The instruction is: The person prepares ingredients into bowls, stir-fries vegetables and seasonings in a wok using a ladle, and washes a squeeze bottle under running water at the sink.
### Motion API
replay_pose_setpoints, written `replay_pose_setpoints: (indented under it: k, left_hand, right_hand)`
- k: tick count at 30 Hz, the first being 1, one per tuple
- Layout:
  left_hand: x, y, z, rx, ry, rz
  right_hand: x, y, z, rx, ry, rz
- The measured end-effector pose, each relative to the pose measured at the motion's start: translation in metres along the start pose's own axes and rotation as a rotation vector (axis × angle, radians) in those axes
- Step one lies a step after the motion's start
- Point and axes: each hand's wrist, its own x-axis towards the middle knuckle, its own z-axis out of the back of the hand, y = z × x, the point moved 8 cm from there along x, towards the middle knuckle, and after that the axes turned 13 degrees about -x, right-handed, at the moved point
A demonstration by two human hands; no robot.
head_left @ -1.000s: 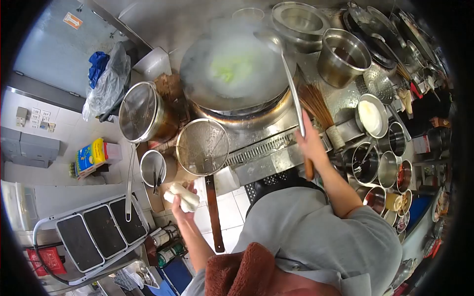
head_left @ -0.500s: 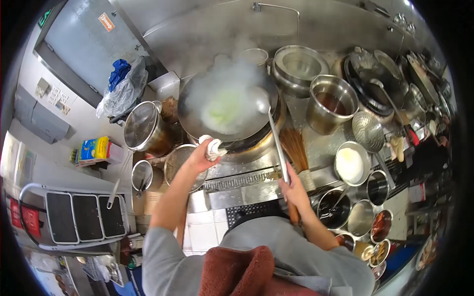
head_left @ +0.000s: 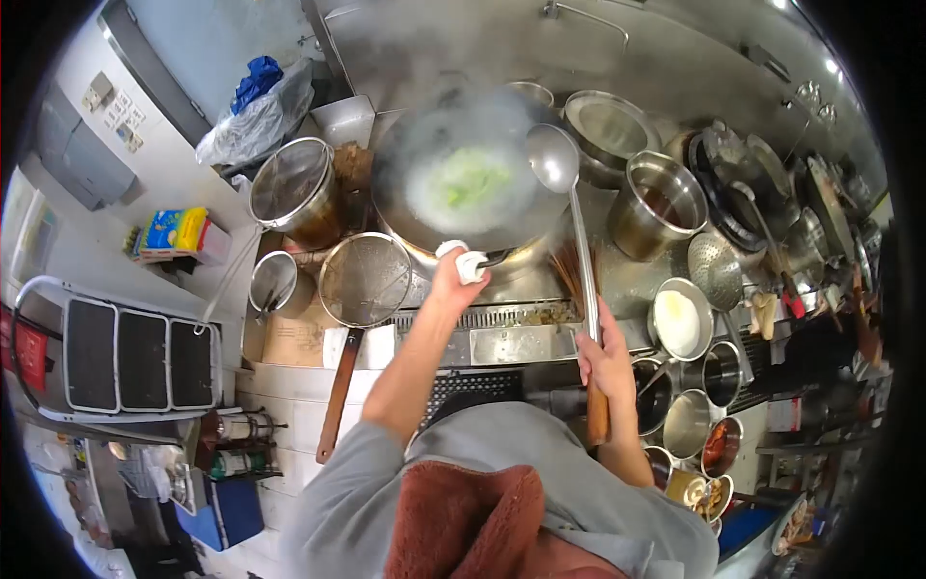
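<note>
Nearest us, the brown towel (head_left: 461, 516) runs off the bottom edge, so we see only part of it. Our right hand (head_left: 606, 359) wraps the ladle (head_left: 583, 251) where steel meets wood; half a second ago its bowl sat inside the wok (head_left: 397, 179), and now it hangs above the right rim, tilted. Our left hand (head_left: 451, 287) has come from beside the wok to its near rim, fingers closed round the white cloth (head_left: 465, 262), which sits by the dark wok handle (head_left: 495, 258). The folds and knuckles cover that spot, so we cannot tell whether the grip pinches the handle through the cloth. The strainer (head_left: 366, 280), behind our left forearm before, now shows whole. Farther off, the green food (head_left: 470, 179) lies in the wok, its pieces blurred by steam (head_left: 439, 125), which also veils the wok's far rim.
</note>
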Motion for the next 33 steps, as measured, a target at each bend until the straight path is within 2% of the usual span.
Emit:
replay_pose_setpoints:
  k: [2, 3, 5, 7, 10, 12, 14, 17, 21, 25, 27, 33]
  left_hand:
    - [-0.047, 0.008, -0.027, 0.045, -0.180, 0.077]
    - [-0.040, 0.008, -0.016, 0.049, -0.071, 0.067]
    - [-0.052, 0.006, -0.014, 0.059, -0.115, 0.036]
    - [-0.049, 0.008, -0.003, -0.005, -0.102, 0.106]
    - [-0.085, 0.024, -0.034, -0.029, -0.105, 0.144]
    - [-0.074, 0.028, -0.020, 0.052, -0.066, 0.075]
    - [-0.081, 0.026, -0.019, 0.070, -0.212, 0.051]
    - [-0.108, 0.030, -0.035, 0.098, -0.193, 0.073]
    - [-0.087, 0.031, -0.027, 0.130, -0.073, 0.033]
    - [-0.090, 0.028, -0.030, 0.096, -0.211, 0.004]
    - [-0.063, 0.027, -0.012, 0.111, -0.130, 0.050]
    - [-0.040, 0.012, -0.046, 0.144, -0.118, 0.090]
  right_hand:
    - [0.000, 0.012, -0.001, -0.014, -0.035, 0.012]
    - [-0.008, 0.011, -0.004, -0.002, -0.058, -0.015]
    - [-0.007, 0.018, -0.011, 0.037, -0.075, 0.007]
    - [-0.017, 0.017, -0.014, 0.044, -0.094, -0.011]
    - [-0.024, 0.025, -0.017, -0.004, -0.117, 0.012]
    - [-0.033, 0.019, -0.022, -0.007, -0.153, 0.013]
    - [-0.041, 0.021, -0.022, -0.036, -0.181, -0.014]
    - [-0.051, 0.024, -0.019, -0.056, -0.200, -0.030]
    - [-0.056, 0.022, -0.025, -0.075, -0.162, -0.012]
    - [-0.060, 0.016, -0.032, -0.093, -0.206, -0.045]
    - [-0.060, 0.022, -0.036, -0.095, -0.168, -0.052]
    - [-0.048, 0.013, -0.035, -0.072, -0.119, -0.033]
